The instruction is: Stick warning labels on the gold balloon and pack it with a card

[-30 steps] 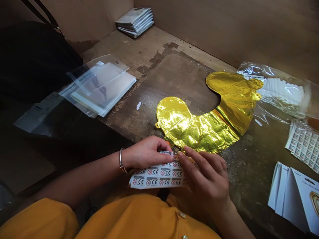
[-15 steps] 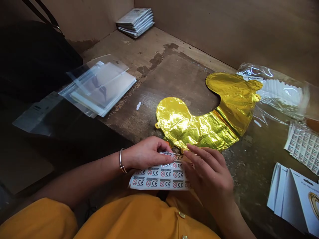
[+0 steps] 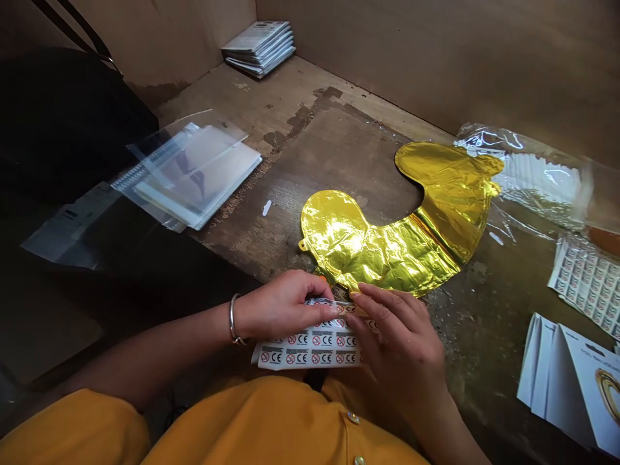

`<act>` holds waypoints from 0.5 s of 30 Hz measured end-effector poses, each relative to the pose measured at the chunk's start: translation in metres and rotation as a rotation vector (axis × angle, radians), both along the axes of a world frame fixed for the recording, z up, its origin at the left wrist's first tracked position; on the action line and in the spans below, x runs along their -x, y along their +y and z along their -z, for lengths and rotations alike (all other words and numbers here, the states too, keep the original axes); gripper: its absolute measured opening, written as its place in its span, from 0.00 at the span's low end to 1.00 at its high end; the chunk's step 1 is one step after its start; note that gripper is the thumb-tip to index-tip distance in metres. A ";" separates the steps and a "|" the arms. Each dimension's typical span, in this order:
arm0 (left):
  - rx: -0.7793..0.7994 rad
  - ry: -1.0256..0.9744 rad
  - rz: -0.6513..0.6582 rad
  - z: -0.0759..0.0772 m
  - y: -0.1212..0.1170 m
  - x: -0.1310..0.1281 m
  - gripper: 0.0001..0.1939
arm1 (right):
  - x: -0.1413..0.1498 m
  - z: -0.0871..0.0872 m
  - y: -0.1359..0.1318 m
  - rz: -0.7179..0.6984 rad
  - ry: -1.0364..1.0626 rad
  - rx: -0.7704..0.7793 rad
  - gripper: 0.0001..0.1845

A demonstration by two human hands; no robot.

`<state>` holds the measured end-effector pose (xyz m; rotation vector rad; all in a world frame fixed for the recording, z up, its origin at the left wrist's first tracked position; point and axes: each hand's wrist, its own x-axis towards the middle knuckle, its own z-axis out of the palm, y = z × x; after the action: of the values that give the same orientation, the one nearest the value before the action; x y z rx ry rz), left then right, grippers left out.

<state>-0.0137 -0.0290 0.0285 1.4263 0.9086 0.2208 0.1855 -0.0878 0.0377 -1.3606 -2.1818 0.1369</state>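
Note:
A white sticker sheet [image 3: 310, 349] printed with rows of CE and warning symbols lies curled between my hands. My left hand [image 3: 283, 307] pinches its upper edge, and a bangle circles that wrist. My right hand [image 3: 397, 342] covers the sheet's right end, with the fingertips at a small peeled strip [image 3: 351, 310]. Its thumb is hidden. Just beyond both hands, a gold foil balloon [image 3: 382, 236] lies flat and crescent-shaped on the worn wooden table [image 3: 310, 155], its lower edge close to my right fingertips.
Clear bags with white cards [image 3: 191, 174] lie at the table's left edge. Further right are a plastic-wrapped white pleated bundle [image 3: 540, 177], a label sheet [image 3: 588, 284] and folded white cards [image 3: 566, 381]. A stack of packets [image 3: 259, 48] stands against the cardboard back wall.
My right fingers have come back down to the sheet's upper edge after lifting slightly. The sheet sits a little flatter between my hands, and the whole view has shifted slightly.

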 end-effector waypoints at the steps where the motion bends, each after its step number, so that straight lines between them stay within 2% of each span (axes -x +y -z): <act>1: -0.053 0.014 0.019 -0.001 0.000 0.000 0.12 | 0.000 -0.001 0.000 -0.007 0.006 0.020 0.12; 7: -0.222 0.060 0.075 -0.006 0.001 0.002 0.10 | 0.001 -0.001 -0.001 -0.015 0.035 0.072 0.10; 12: -0.348 0.085 0.119 -0.010 -0.002 0.002 0.08 | 0.000 -0.004 0.000 -0.018 0.007 0.152 0.13; 15: -0.395 0.089 0.141 -0.012 -0.003 0.001 0.08 | -0.001 -0.007 0.002 -0.027 0.024 0.226 0.08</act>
<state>-0.0148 -0.0323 0.0402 1.8712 0.8623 0.2407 0.1865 -0.0862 0.0451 -1.4421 -2.2176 0.4187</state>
